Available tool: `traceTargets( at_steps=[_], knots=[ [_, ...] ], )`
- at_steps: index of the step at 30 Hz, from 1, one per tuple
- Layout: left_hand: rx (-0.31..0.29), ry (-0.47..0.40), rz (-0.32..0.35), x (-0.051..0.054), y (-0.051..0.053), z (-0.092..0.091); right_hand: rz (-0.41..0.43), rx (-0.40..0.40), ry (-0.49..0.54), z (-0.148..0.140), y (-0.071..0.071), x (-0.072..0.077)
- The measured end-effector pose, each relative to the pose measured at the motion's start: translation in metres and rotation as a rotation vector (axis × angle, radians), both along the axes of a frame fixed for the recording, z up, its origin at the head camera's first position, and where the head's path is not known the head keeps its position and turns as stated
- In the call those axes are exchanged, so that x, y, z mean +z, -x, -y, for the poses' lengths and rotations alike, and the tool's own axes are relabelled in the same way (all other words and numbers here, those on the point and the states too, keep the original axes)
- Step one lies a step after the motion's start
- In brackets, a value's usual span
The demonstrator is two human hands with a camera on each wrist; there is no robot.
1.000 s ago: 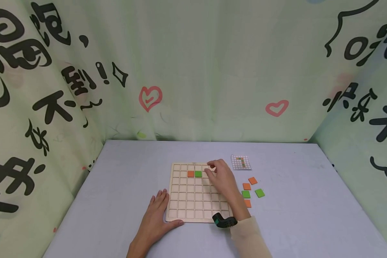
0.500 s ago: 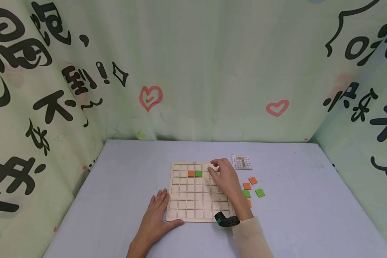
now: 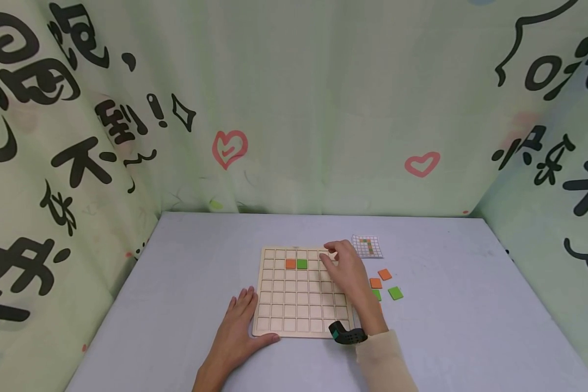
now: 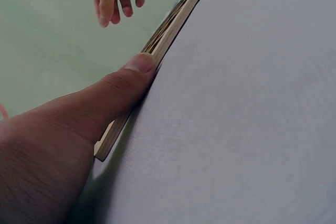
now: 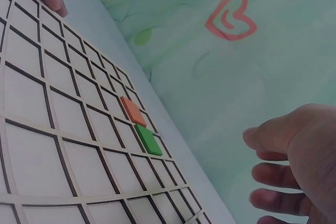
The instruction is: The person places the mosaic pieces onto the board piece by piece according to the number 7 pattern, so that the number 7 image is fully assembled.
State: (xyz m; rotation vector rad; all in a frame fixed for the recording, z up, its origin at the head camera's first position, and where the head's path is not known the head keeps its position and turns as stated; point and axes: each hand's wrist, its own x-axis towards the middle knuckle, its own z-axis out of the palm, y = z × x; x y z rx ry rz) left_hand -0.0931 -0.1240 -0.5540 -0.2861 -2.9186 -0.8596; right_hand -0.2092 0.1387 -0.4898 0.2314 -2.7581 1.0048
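Plainly, the right hand (image 3: 347, 269) is the nearer one to the loose tiles, which lie on the bench (image 3: 201, 261) to its right and back toward the person, strewn beside the wrist and forearm. Closest in full view is a plain orange tile (image 3: 375, 283); just beyond it sits a tilted orange tile (image 3: 384, 274), turned askew, while an outer green tile (image 3: 395, 293) lies farthest to the right. A half-hidden green tile (image 3: 377, 295) peeks past the arm (with a sliver of orange below it, too little to judge). Those in full view look square, so no long axis favours one approach; what counts is the sideways offset, out past the right edge of the gridded board (image 3: 277, 298).

The right hand itself hangs over the board's far right part, thumb and index finger parted, the other fingers loosely bent, nothing visible between them. Left of its fingertips, a set orange tile (image 3: 291, 263) and a set green tile (image 3: 301, 264) occupy neighbouring cells in the second row from the far edge. The left hand (image 3: 240, 322), well apart from the loose tiles, touches the board's near left corner with fingers extended and thumb along the near edge, gripping nothing.
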Motion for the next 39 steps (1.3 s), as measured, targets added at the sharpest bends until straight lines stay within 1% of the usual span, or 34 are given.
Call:
traceTargets(
  at_steps=[4,8,21,29,33,36,39],
  knots=[
    [-0.001,0.004,0.0,0.0,0.0,0.0,0.014,-0.013,0.005,-0.003,0.0,0.0],
    [-0.006,0.004,0.004,0.0,0.0,0.001,0.011,-0.02,0.013,-0.007,0.001,0.0],
    [0.0,0.011,-0.024,-0.001,0.0,-0.001,0.009,-0.037,0.013,-0.018,0.004,-0.001],
    [-0.001,0.003,-0.036,-0.002,0.0,-0.001,0.024,-0.045,0.009,-0.021,0.004,0.0],
    [-0.001,-0.007,-0.009,-0.001,0.0,-0.002,0.029,-0.048,0.009,-0.023,0.002,0.001],
    [0.003,-0.005,0.024,0.0,0.001,-0.002,0.036,-0.055,0.0,-0.024,0.001,0.002],
    [0.006,0.007,0.035,0.0,0.001,-0.001,0.037,-0.063,-0.012,-0.025,0.0,0.003]
  ],
)
